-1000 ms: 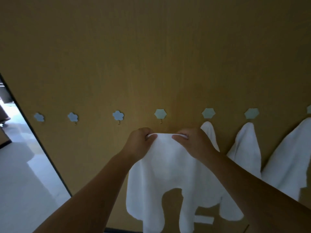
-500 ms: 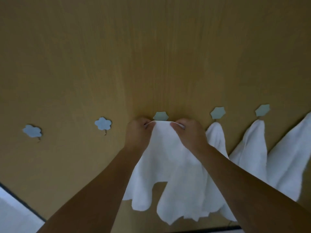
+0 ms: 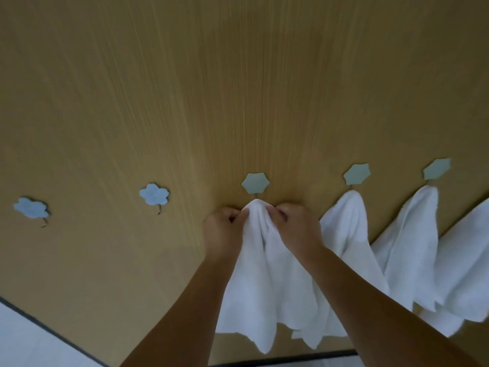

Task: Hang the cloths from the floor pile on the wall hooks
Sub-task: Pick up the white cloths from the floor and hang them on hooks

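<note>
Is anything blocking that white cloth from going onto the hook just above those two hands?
Nothing visible does. The left hand and right hand pinch the cloth bunched right under the hexagon hook, with only bare wall around it. The neighbouring hung cloth hangs off to the right.

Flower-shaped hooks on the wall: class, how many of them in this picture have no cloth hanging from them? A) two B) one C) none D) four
A: the two blue flower-shaped hooks and, left of the hands, are bare, with their metal prongs showing; every hook to the right has a white cloth at it.
</note>
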Motion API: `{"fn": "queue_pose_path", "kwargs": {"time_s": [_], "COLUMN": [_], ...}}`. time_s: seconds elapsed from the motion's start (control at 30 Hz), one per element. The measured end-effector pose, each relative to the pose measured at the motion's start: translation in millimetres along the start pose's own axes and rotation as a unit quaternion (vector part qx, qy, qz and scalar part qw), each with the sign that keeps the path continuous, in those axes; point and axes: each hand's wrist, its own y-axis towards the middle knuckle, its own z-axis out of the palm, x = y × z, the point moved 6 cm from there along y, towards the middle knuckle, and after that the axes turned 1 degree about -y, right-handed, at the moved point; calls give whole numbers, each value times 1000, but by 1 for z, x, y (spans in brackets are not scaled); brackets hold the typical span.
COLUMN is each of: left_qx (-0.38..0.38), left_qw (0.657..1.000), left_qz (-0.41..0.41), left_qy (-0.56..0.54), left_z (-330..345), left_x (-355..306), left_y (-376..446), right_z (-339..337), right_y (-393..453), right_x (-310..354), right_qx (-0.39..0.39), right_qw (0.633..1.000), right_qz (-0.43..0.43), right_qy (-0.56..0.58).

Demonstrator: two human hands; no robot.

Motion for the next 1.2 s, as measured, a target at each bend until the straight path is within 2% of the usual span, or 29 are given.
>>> {"fn": "queue_pose_path", "kwargs": {"time_s": [0.1, 0.2, 0.37, 0.6, 0.9, 1.1, 1.2], "left_qx": [33, 58, 80, 94, 134, 238, 278], "left_qw": [999, 996, 984, 973, 945, 890, 877], "left_qz": [0, 37, 72, 118, 267, 360, 367], "left_qy": [10, 61, 143, 176, 132, 146, 136], "left_z": [7, 12, 4, -18, -7, 43, 73], "left_x": [6, 10, 23, 17, -59, -97, -104], "left_y": [-1, 0, -3, -9, -45, -106, -135], "right_z": [9, 15, 26, -5, -114, -190, -223], "right_y": [-3, -7, -21, -42, -90, -163, -206], "right_x": [-1, -2, -23, -42, -50, -81, -99], "right_qx": [50, 104, 193, 210, 60, -1, -27], "right_qw": [999, 993, 973, 967, 993, 987, 982], "right_qz": [-7, -21, 6, 24, 32, 96, 139], "right_qy": [-18, -50, -123, -142, -101, -129, -127]}}
